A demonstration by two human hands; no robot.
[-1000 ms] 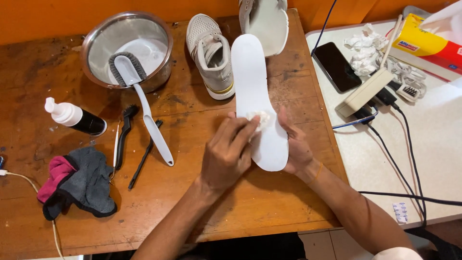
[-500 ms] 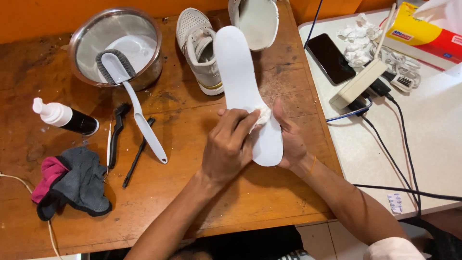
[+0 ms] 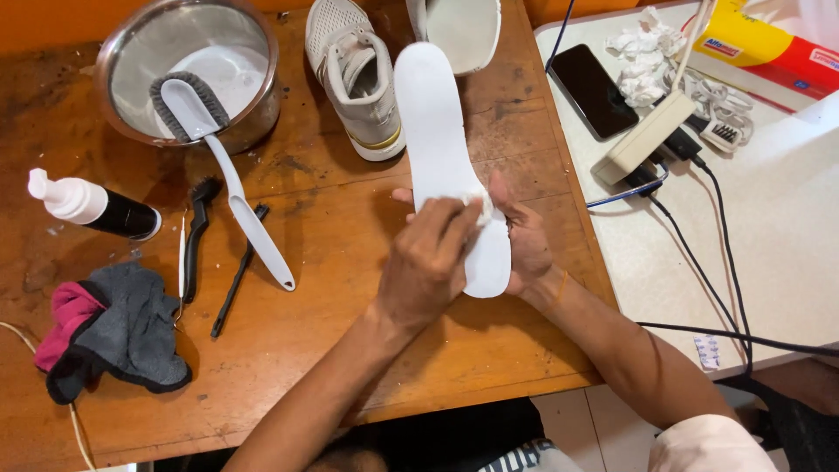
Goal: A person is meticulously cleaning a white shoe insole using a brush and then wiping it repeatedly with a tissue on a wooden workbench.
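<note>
I see a long white foam insole [image 3: 441, 131], matt and smooth, with a crumpled white paper wad [image 3: 479, 203] pressed on it. The brown wooden surface [image 3: 350, 350] is worn and scuffed, semi-gloss. Round steel bowl [image 3: 188, 70]: shiny metal. Grey brush [image 3: 229, 179]: smooth plastic. Grey-pink rag [image 3: 109, 328]: soft cloth.

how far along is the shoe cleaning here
Done: the insole is out of the sneaker and looks clean white. In hand: the right hand steadies it while the left hand rubs a white wad on it. Left: the sneaker sits aside, untouched.
</note>
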